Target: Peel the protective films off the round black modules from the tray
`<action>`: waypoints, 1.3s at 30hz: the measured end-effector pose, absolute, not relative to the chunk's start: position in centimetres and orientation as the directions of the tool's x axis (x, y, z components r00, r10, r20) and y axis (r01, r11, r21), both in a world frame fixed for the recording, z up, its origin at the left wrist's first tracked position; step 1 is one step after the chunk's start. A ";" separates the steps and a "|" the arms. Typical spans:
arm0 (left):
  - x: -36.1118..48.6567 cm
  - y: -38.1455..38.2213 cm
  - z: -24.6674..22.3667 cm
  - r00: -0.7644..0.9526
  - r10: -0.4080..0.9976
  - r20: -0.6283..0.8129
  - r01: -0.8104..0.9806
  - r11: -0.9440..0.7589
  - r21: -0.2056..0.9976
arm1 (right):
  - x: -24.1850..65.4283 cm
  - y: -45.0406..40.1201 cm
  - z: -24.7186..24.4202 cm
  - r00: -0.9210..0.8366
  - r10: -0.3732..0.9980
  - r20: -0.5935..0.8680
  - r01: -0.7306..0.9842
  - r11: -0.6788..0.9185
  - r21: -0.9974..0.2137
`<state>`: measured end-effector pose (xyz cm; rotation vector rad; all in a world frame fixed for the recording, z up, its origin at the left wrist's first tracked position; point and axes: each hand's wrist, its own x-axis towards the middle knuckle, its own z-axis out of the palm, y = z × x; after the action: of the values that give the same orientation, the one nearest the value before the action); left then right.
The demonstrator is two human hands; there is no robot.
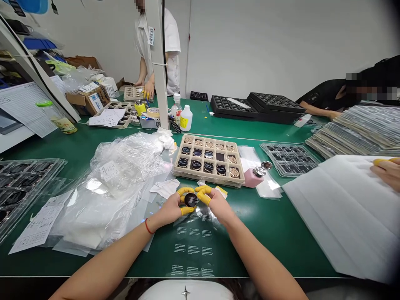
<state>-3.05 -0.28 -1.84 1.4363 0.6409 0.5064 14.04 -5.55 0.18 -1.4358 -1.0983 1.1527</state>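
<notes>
Yellow finger cots cover fingertips on both hands. My left hand (175,207) grips a round black watch face (191,199) at its edge, thumb below and fingers above. At the upper right edge of that piece, my right hand (215,201) has its fingers pinched together; what lies between them is too small to make out. Just beyond the hands stands a beige compartment tray (208,180) holding several watch pieces, some black, some gold. Below the hands, a clear sheet of round labels with white print (193,250) lies on the green table (259,237).
Crumpled plastic bags (109,200) cover the left. A pink pump bottle (253,177) stands right of the tray. White foam sheets (340,208) lie at right, near another person's hand (387,171). Black trays (231,110) sit at the back.
</notes>
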 end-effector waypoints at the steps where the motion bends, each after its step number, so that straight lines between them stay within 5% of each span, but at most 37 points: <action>1: -3.1 -0.3 -1.7 0.739 0.667 -0.094 0.061 0.073 0.996 | 13.8 -5.5 0.1 0.138 0.982 -0.126 0.079 -0.138 -0.987; 39: -3.2 -0.5 -1.5 0.746 0.662 -0.074 0.052 0.054 0.997 | 12.7 -5.7 -0.7 0.182 0.976 0.120 0.432 0.030 -0.902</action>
<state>-3.16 -0.50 -1.49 1.4626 0.6187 0.5113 12.71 -5.74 -0.67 -1.5508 -1.3921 0.7555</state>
